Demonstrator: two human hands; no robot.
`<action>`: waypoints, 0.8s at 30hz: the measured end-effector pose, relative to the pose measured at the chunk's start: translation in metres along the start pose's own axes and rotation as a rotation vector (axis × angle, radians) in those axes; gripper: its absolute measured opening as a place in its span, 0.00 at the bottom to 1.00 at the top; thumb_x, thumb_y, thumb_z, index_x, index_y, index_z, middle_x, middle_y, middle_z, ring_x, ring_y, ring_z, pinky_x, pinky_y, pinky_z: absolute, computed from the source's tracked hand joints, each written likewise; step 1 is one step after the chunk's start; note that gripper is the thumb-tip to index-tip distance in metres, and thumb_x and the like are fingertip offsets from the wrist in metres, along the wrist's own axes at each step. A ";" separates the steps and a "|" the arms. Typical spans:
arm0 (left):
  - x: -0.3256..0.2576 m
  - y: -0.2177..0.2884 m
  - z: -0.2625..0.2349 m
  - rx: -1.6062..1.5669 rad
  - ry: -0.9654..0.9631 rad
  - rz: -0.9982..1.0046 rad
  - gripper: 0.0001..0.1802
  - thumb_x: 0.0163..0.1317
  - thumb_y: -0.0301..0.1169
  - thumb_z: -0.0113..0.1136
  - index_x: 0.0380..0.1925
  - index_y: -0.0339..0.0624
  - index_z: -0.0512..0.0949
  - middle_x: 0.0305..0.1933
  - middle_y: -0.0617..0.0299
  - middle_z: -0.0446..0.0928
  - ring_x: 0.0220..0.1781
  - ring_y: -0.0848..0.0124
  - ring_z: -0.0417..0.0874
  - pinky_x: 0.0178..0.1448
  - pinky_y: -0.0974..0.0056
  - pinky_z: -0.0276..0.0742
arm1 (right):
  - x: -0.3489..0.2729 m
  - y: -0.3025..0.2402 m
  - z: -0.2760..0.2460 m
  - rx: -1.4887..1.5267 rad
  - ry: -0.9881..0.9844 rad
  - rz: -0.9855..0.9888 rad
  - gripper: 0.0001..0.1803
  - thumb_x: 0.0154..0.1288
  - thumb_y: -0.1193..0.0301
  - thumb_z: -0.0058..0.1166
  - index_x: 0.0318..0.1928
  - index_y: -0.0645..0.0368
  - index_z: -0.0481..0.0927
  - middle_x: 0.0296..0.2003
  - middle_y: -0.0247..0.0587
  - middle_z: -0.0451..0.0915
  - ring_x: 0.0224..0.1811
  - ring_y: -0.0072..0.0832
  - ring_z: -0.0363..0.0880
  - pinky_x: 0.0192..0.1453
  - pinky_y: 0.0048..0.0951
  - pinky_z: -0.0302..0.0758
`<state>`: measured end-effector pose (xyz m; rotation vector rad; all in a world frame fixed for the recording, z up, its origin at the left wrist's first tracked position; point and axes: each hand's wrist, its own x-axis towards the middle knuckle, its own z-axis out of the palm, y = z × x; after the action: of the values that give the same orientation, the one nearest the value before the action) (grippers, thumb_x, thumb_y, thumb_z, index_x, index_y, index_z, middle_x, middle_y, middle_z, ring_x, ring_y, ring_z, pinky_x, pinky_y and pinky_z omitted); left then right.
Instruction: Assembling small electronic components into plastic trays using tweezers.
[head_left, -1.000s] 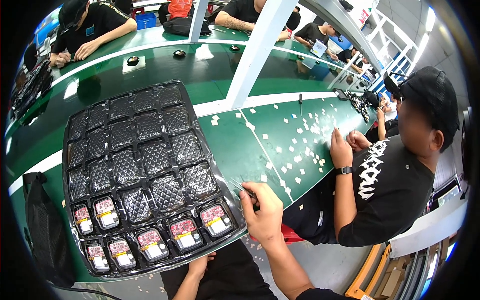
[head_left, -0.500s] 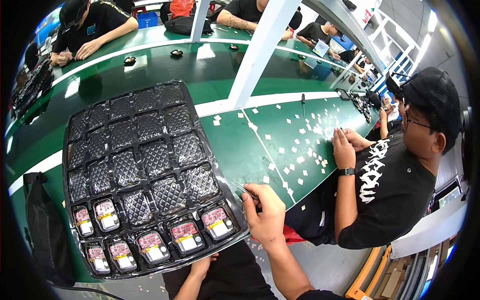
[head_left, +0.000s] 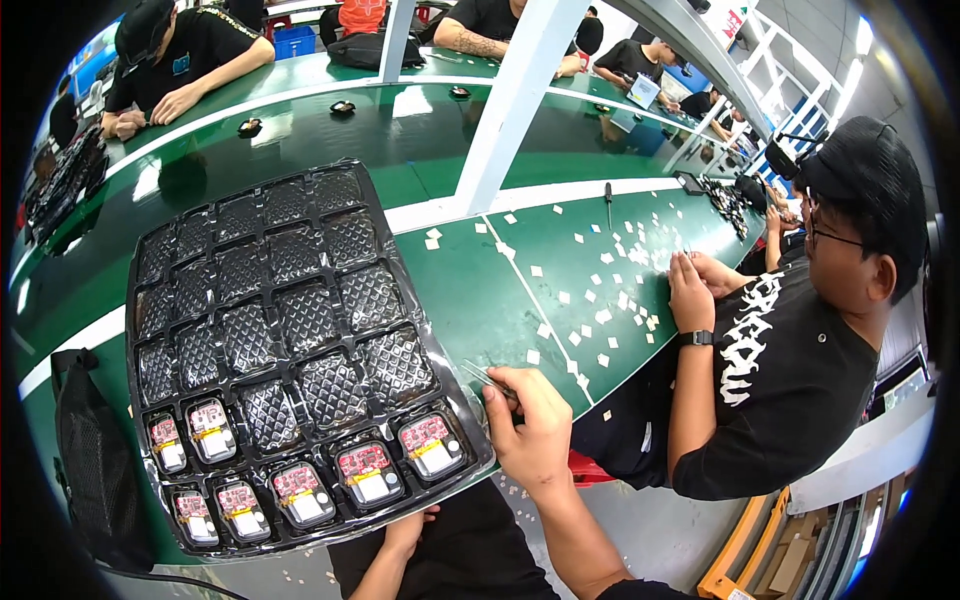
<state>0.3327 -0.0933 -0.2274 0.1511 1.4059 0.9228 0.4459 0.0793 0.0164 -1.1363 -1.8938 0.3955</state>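
Note:
In my right hand [head_left: 532,425], a pair of metal tweezers [head_left: 478,372] is gripped between thumb and fingers, the tips pointing up and left beside the tray. A black plastic tray [head_left: 288,372] with many textured pockets lies tilted on the green table in front of me. Its nearest pockets hold several small open devices, among them one at the right corner [head_left: 432,446], with red circuit boards, yellow tape and silvery-white blocks. My left hand [head_left: 408,530] is below the tray's near edge, over my lap; most of its fingers are hidden.
Small pale squares [head_left: 603,316] litter the table on the right, with a screwdriver [head_left: 608,206] beyond them. A co-worker [head_left: 790,380] sits at my right. A white post [head_left: 520,110] rises behind the tray. A black bag [head_left: 95,460] lies left. Dark round parts [head_left: 343,108] sit on the belt.
The dark round parts on the belt have shifted slightly left. The co-worker on the right has moved their head a little. My hands and the tray stay nearly where they were.

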 end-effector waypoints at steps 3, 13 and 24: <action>-0.004 0.005 0.001 0.063 0.003 -0.018 0.09 0.72 0.26 0.56 0.46 0.36 0.82 0.44 0.57 0.85 0.41 0.71 0.85 0.41 0.69 0.80 | -0.001 0.002 0.001 0.009 -0.004 0.010 0.09 0.64 0.80 0.64 0.45 0.64 0.83 0.34 0.46 0.83 0.30 0.38 0.83 0.34 0.33 0.79; -0.001 0.003 -0.001 0.009 -0.038 -0.035 0.08 0.74 0.29 0.57 0.46 0.38 0.82 0.43 0.58 0.85 0.40 0.72 0.85 0.42 0.69 0.80 | -0.001 0.000 0.001 0.004 0.007 0.015 0.09 0.64 0.80 0.64 0.45 0.63 0.83 0.34 0.45 0.83 0.29 0.37 0.82 0.33 0.32 0.79; 0.000 0.001 0.005 -0.068 -0.088 0.087 0.10 0.74 0.25 0.55 0.50 0.35 0.80 0.44 0.57 0.83 0.42 0.70 0.86 0.43 0.67 0.82 | -0.001 0.000 0.001 -0.024 0.007 -0.012 0.10 0.63 0.80 0.65 0.45 0.63 0.83 0.33 0.45 0.82 0.28 0.36 0.82 0.33 0.33 0.78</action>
<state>0.3364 -0.0902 -0.2257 0.2001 1.2932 1.0225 0.4450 0.0784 0.0152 -1.1398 -1.9032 0.3624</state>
